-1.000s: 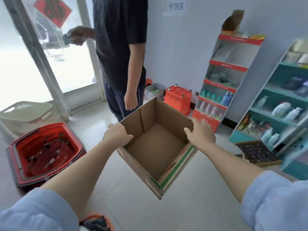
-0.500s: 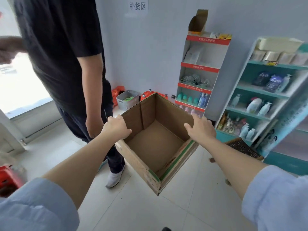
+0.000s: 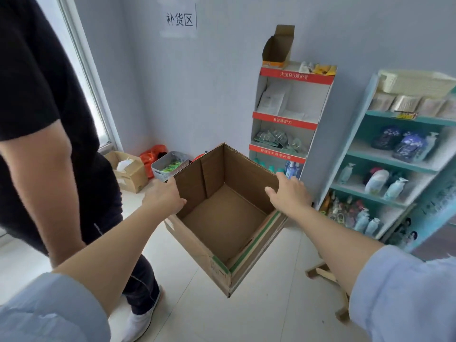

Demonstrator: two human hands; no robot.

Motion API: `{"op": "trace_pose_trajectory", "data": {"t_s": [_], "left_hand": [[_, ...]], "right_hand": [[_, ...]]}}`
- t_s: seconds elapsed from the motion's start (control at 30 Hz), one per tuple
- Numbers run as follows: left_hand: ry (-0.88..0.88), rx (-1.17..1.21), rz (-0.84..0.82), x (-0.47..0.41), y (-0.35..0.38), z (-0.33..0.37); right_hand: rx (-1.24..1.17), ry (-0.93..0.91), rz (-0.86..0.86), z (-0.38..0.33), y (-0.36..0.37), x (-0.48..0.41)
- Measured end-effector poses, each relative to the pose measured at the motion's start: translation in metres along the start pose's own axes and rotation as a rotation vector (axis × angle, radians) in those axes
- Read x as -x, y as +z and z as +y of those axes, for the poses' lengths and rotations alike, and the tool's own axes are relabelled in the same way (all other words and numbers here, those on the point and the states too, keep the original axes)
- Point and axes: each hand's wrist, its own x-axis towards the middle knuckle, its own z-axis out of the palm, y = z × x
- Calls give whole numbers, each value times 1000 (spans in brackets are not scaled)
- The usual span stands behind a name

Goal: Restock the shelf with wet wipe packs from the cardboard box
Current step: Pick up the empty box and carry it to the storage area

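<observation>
I carry an open brown cardboard box [image 3: 222,223] in front of me, above the floor. Its inside is bare cardboard with no packs in it. My left hand [image 3: 164,195] grips the box's left wall at the rim, thumb inside. My right hand [image 3: 287,193] holds the right wall at the rim, fingers over the outside. A red-and-white display shelf [image 3: 291,117] stands against the far wall behind the box, with white packs on its upper level. A teal shelf [image 3: 394,159] with bottles and pouches stands to the right.
A person in a black shirt [image 3: 49,124] stands close on my left, one white shoe [image 3: 138,322] near the box. In the far corner sit a small cardboard box [image 3: 128,171], a grey basket [image 3: 167,166] and a red bag [image 3: 150,156]. A wooden stand [image 3: 325,272] is at the lower right.
My view has swung right, away from the door and the red baskets, toward the corner and the shelves. Both hands have kept their hold on the box, which has come nearer the shelves.
</observation>
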Motion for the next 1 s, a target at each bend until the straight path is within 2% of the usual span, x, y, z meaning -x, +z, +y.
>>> {"op": "trace_pose_trajectory", "data": {"t_s": [0.33,1.0], "left_hand": [[-34,0,-13,-159,-8,35],[-135,64,-13,-502,-25,68]], "right_hand": [[-27,4,-26,-19,23,-160],[-29,-96,-97,-110,85,-509]]}}
